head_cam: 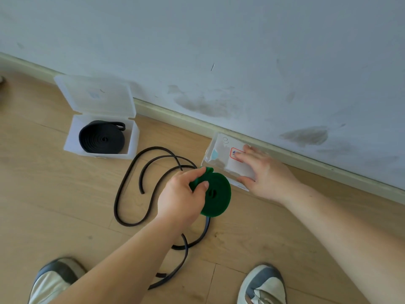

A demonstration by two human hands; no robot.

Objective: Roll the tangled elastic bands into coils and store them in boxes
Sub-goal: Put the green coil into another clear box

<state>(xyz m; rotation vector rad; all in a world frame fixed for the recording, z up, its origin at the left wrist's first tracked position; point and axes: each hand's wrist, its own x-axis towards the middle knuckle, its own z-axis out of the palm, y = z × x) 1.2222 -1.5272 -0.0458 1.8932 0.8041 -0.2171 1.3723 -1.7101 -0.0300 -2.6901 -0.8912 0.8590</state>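
While my left hand (178, 195) curls round the green coil (218, 197) just beside the shut clear box (219, 148), my right hand (266, 172) rests flat on that box with straight, spread fingers (241, 156).

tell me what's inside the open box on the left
A rolled black band lies inside the open box, its end looped out. The box floor beneath it is covered.

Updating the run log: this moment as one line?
left hand holds green coil | right hand rests on closed box | black coil in open box | loose black band on floor
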